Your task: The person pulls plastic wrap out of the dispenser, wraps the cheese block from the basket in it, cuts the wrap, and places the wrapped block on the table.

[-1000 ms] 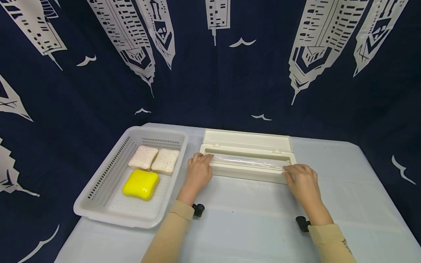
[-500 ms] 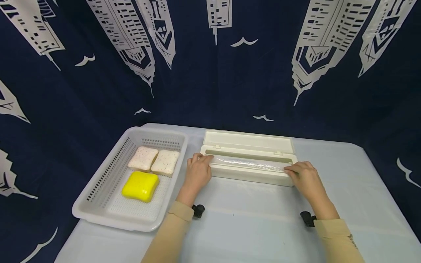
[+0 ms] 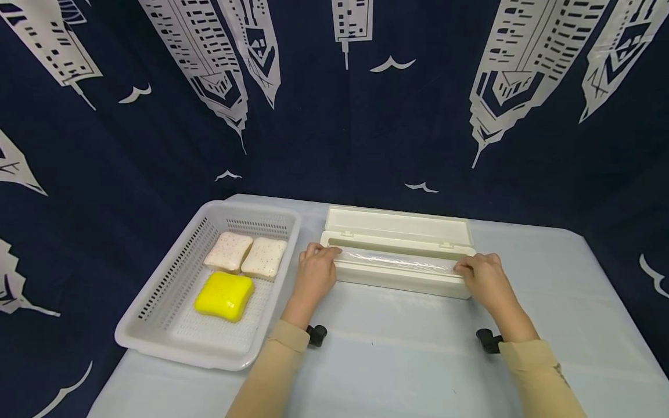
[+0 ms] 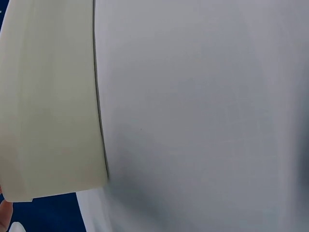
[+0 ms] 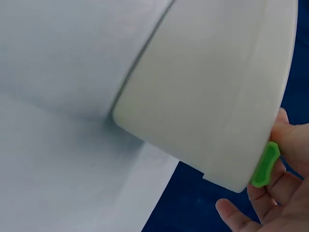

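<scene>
A cream cling film dispenser (image 3: pixel 402 281) lies on the table with its lid (image 3: pixel 399 225) flipped back. Clear film (image 3: pixel 392 259) stretches along its front rim. My left hand (image 3: pixel 316 273) grips the dispenser's left end, fingertips at the film's edge; in the left wrist view only a bit of a finger (image 4: pixel 5 215) shows below the dispenser. At the opposite end is my right hand (image 3: pixel 486 281). The right wrist view shows its thumb and fingers around a small green slider (image 5: pixel 265 165) at the dispenser's rim, with another finger extended.
A white perforated basket (image 3: pixel 172 261) stands to the left, holding two pale speckled, bread-like squares (image 3: pixel 263 258) and a glossy yellow block (image 3: pixel 223 296). A pale cloth covers the table (image 3: pixel 397 360). Behind it hangs a navy curtain (image 3: pixel 313 145) with printed buildings.
The right hand has shifted slightly rightward at the dispenser's right end, its fingers drawn closer together. The left hand keeps its place. The whole view has drifted a little.
</scene>
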A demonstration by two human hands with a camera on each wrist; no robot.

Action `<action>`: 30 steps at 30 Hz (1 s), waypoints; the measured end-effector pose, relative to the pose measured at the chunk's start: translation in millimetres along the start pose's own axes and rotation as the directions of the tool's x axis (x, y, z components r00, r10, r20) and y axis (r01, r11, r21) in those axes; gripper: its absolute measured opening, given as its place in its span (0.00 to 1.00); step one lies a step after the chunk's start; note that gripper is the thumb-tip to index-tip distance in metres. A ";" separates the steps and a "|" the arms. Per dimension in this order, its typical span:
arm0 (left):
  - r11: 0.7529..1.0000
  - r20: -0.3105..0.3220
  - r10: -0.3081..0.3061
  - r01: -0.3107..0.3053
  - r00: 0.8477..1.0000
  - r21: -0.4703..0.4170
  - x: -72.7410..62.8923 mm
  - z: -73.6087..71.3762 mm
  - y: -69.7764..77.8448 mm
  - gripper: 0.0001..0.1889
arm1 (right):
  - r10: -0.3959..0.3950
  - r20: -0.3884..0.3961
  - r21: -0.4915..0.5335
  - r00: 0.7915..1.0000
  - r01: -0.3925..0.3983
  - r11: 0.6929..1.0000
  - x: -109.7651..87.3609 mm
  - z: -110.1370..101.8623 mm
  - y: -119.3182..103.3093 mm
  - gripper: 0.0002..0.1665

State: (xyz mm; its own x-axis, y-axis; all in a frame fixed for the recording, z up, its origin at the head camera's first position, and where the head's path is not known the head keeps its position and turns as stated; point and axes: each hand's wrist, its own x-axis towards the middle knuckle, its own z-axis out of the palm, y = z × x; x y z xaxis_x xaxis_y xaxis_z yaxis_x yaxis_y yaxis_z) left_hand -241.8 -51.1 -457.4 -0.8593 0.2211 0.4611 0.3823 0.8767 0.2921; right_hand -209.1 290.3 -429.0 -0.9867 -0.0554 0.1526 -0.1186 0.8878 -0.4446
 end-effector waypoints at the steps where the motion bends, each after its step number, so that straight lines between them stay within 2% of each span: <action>1: 1.000 -0.004 -0.004 0.004 1.000 -0.005 0.0 0.0 0.5 0.15 | 0.008 0.004 0.001 1.000 -0.008 1.000 0.5 -0.8 0.2 0.12; 4: 1.000 -0.020 -0.018 0.017 1.000 -0.017 0.7 -0.6 1.5 0.14 | 0.043 0.002 0.023 0.999 -0.043 0.999 0.5 -3.9 2.3 0.14; 7: 0.999 -0.028 -0.031 0.030 0.999 -0.023 1.4 -1.0 1.8 0.13 | 0.052 -0.037 0.033 0.998 -0.051 0.998 -0.9 -7.3 4.7 0.13; 12: 0.999 -0.049 -0.045 0.045 0.998 -0.010 2.7 -2.0 1.7 0.11 | -0.014 -0.113 -0.030 0.994 0.011 1.000 -2.2 -12.7 3.9 0.10; 17: 0.999 -0.056 -0.037 0.038 0.998 0.022 2.2 -4.0 2.4 0.12 | -0.086 -0.094 -0.123 0.992 0.074 0.990 -4.3 -14.1 1.0 0.10; 22: 0.999 0.019 -0.016 0.015 1.000 0.042 1.7 -4.4 3.6 0.17 | -0.079 -0.061 -0.120 0.995 0.072 0.990 -8.0 -9.3 1.6 0.17; 24: 0.999 0.060 -0.023 0.020 0.998 0.043 1.5 -4.8 4.3 0.18 | -0.062 -0.048 -0.114 0.997 0.056 0.992 -8.4 -8.3 2.4 0.19; 30: 0.998 0.124 -0.051 0.046 0.991 0.040 4.2 -6.2 6.3 0.19 | -0.036 0.035 -0.123 0.999 0.040 0.992 -4.9 -12.6 5.4 0.22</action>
State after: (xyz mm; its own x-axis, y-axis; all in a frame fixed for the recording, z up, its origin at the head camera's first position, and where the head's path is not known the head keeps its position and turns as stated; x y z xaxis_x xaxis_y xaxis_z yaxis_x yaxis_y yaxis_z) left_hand -241.0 -47.3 -448.4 -0.9132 0.2276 0.3381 0.3284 0.9022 0.2797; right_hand -203.5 301.1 -421.0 -0.9851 -0.1029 0.1375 -0.1431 0.9344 -0.3261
